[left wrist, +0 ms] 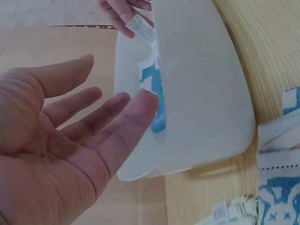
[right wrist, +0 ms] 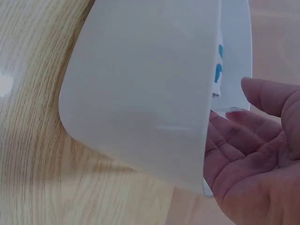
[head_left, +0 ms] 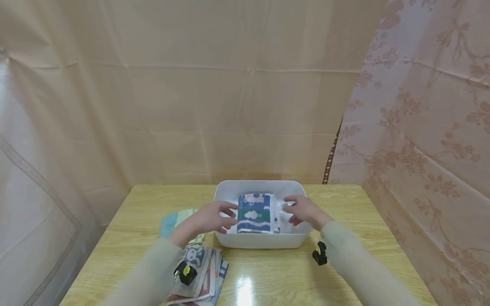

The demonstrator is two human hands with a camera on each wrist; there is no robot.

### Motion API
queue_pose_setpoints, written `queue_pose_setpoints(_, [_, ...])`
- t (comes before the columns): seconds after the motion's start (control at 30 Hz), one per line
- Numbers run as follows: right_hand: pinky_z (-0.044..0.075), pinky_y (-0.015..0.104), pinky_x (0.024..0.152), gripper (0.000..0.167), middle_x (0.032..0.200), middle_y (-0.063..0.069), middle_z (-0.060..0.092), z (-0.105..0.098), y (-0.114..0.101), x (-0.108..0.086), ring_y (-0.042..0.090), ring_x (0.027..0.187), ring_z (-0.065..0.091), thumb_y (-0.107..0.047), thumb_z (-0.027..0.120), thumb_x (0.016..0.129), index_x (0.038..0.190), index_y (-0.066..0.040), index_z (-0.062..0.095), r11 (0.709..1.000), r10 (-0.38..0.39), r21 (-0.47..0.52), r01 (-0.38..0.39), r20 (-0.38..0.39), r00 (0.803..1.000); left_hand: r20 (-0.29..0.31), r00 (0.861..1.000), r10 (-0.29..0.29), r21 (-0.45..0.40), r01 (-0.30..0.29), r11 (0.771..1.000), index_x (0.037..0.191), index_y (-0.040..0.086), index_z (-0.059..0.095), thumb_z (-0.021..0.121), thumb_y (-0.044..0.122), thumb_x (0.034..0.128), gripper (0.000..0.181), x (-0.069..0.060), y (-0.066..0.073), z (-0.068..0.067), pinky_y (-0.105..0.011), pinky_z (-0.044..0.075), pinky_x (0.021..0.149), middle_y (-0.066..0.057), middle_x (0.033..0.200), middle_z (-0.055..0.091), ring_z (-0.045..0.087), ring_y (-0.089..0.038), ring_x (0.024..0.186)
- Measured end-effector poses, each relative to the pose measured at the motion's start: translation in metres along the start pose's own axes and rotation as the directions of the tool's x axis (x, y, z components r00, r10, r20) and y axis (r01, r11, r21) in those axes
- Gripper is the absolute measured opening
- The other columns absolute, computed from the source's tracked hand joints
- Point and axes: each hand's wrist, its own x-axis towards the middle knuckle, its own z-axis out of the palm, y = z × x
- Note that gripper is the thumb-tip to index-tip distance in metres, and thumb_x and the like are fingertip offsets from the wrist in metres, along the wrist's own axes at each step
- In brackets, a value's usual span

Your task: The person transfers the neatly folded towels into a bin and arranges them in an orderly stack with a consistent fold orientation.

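Observation:
A folded blue, green and white towel (head_left: 254,214) lies inside a white plastic bin (head_left: 262,242). My left hand (head_left: 215,216) is over the bin's left side, its fingers loosely bent beside the towel; the left wrist view shows this hand (left wrist: 89,126) with nothing in it. Above the right part of the bin is my right hand (head_left: 304,211), fingers spread and relaxed. In the right wrist view the right hand's (right wrist: 258,140) lower fingers reach behind the bin's rim. A white label (left wrist: 143,30) hangs by its fingertips; whether they touch it I cannot tell.
Left of the bin, under my left forearm, is a pile of folded towels (head_left: 208,276) with a rabbit pattern. A teal and pale yellow cloth (head_left: 174,221) lies behind it. The wooden table (head_left: 275,276) meets beige curtains (head_left: 229,106) at the back and a floral curtain (head_left: 421,148) at right.

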Motion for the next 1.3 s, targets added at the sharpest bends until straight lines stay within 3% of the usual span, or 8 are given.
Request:
queue_pose_setpoints(0.3, [0.061, 0.037, 0.075, 0.049, 0.121, 0.026, 0.067, -0.015, 0.0, -0.006, 0.031, 0.087, 0.072, -0.016, 0.058, 0.104, 0.147, 0.004, 0.047, 0.999, -0.026, 0.02, 0.027, -0.044, 0.999, 0.001, 1.0, -0.01, -0.075, 0.01, 0.997, 0.139, 0.005, 0.059, 0.073, 0.018, 0.0952, 0.048, -0.027, -0.006, -0.015, -0.042, 0.062, 0.081, -0.012, 0.119, 0.066, 0.07, -0.029, 0.098])
queue_pose_setpoints(0.53, [0.061, 0.036, 0.075, 0.049, 0.122, 0.028, 0.067, -0.027, 0.002, -0.011, 0.029, 0.085, 0.072, -0.014, 0.058, 0.102, 0.145, 0.006, 0.048, 0.998, -0.044, 0.046, 0.048, -0.093, 0.995, 0.019, 1.0, -0.012, -0.115, 0.014, 0.993, 0.137, 0.002, 0.06, 0.073, 0.017, 0.0947, 0.047, -0.039, -0.023, -0.023, -0.042, 0.063, 0.077, -0.015, 0.116, 0.066, 0.07, -0.026, 0.091])
queue_pose_setpoints(0.8, [0.061, 0.034, 0.073, 0.045, 0.113, 0.028, 0.07, -0.042, 0.008, -0.014, 0.027, 0.083, 0.07, -0.011, 0.057, 0.101, 0.142, 0.007, 0.05, 0.995, -0.065, 0.066, 0.077, -0.161, 0.985, 0.034, 0.999, -0.031, -0.152, 0.036, 0.988, 0.137, -0.004, 0.057, 0.072, 0.012, 0.0949, 0.048, -0.054, -0.043, -0.032, -0.045, 0.063, 0.078, -0.017, 0.116, 0.065, 0.068, -0.029, 0.093])
queue_pose_setpoints(1.3, [0.06, 0.035, 0.071, 0.043, 0.106, 0.022, 0.066, -0.048, 0.016, -0.017, 0.024, 0.079, 0.066, -0.011, 0.06, 0.101, 0.139, 0.007, 0.053, 0.998, -0.033, 0.046, 0.044, -0.207, 0.978, 0.02, 0.983, -0.181, -0.141, 0.182, 0.973, 0.127, -0.008, 0.059, 0.072, 0.015, 0.0947, 0.042, -0.076, -0.088, -0.043, -0.043, 0.063, 0.071, -0.018, 0.106, 0.068, 0.068, -0.028, 0.087])
